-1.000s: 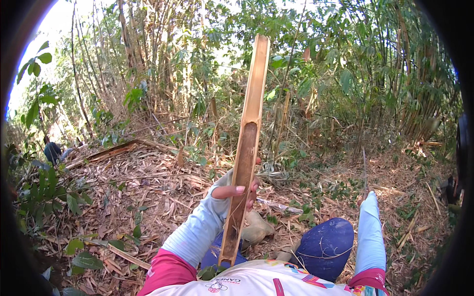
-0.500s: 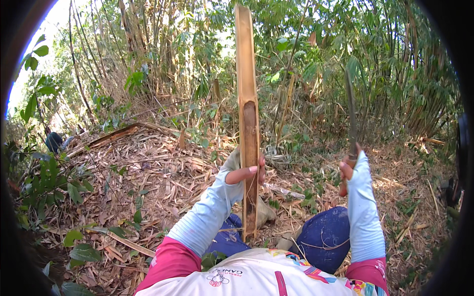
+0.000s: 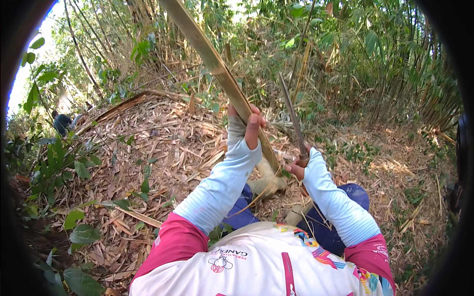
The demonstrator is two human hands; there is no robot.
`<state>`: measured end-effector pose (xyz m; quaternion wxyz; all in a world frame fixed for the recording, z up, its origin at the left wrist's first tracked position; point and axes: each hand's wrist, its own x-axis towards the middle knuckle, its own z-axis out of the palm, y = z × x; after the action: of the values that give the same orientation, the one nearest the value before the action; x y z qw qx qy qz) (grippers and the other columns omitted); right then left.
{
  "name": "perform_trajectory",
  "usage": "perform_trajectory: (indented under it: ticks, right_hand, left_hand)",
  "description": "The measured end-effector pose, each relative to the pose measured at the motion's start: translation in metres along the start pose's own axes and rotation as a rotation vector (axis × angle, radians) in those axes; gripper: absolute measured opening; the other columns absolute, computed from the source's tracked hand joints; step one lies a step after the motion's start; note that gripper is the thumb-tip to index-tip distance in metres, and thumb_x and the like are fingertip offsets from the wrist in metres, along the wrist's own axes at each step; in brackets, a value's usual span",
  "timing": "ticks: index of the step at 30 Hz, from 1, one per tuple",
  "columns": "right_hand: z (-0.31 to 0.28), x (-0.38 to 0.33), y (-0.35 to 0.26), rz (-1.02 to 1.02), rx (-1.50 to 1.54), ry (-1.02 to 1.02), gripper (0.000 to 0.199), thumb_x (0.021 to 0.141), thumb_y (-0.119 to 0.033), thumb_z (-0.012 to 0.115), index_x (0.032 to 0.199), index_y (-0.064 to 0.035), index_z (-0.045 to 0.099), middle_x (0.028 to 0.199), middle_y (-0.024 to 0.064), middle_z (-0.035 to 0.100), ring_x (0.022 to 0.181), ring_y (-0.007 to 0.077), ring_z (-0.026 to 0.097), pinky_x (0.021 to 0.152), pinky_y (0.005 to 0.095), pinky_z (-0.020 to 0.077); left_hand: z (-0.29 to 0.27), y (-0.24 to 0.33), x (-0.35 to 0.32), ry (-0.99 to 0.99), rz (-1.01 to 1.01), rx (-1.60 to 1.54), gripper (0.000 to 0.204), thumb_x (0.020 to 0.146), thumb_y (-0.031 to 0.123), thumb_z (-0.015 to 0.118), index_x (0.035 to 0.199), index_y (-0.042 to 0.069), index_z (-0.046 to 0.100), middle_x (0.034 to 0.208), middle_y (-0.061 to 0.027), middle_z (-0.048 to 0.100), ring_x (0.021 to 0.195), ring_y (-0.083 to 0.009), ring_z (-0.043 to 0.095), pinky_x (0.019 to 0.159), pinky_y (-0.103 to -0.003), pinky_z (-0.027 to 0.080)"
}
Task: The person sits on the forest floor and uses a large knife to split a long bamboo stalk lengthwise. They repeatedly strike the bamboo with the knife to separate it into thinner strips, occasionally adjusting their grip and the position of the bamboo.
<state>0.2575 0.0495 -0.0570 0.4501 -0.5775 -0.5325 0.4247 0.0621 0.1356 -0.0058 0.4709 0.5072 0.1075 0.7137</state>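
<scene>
right, the left hand point(image 3: 249, 126) was wrapped tight around the split bamboo pole point(image 3: 222, 74), which slanted off toward eleven o'clock. at its three o'clock the right hand point(image 3: 297, 167) was closed on the long knife point(image 3: 292, 116), blade up. best struck well clear of those gripping fingers, i'd say. beyond lay dry leaf litter point(image 3: 163, 143).

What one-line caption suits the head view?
Left hand grips a slanted split bamboo pole while right hand raises a long blade.
</scene>
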Motion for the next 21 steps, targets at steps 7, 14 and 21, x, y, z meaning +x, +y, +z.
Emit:
perform_trajectory:
  ticks: [7, 14, 21]
  right_hand:
    - [0.008, -0.004, -0.011, 0.045, -0.029, 0.089, 0.091, 0.075, -0.008, 0.082, 0.147, 0.0063, 0.028, 0.092, 0.008, 0.068, 0.085, 0.0165, 0.065, 0.079, 0.0331, 0.0539]
    - [-0.001, 0.001, 0.004, 0.001, 0.089, 0.182, 0.095, 0.071, -0.01, 0.088, 0.147, 0.0024, 0.032, 0.105, 0.0074, 0.069, 0.089, 0.0155, 0.064, 0.08, 0.0303, 0.0527]
    - [-0.003, 0.001, -0.004, -0.076, 0.098, 0.211, 0.089, 0.078, -0.007, 0.083, 0.147, -0.0003, 0.028, 0.123, 0.0191, 0.063, 0.106, 0.0239, 0.064, 0.088, 0.0349, 0.0531]
  left_hand:
    - [0.018, -0.001, -0.003, 0.264, -0.042, 0.109, 0.07, 0.082, 0.018, 0.082, 0.138, 0.01, 0.04, 0.097, 0.0016, 0.055, 0.087, -0.0121, 0.056, 0.078, -0.029, 0.049]
    - [0.031, -0.005, -0.008, 0.406, -0.033, -0.001, 0.057, 0.077, 0.013, 0.086, 0.119, 0.013, 0.048, 0.097, -0.0006, 0.059, 0.082, -0.0122, 0.059, 0.078, -0.029, 0.05]
    - [0.032, -0.005, -0.007, 0.52, -0.073, 0.002, 0.057, 0.077, 0.013, 0.087, 0.117, 0.009, 0.046, 0.096, -0.0027, 0.059, 0.08, -0.0129, 0.057, 0.078, -0.029, 0.049]
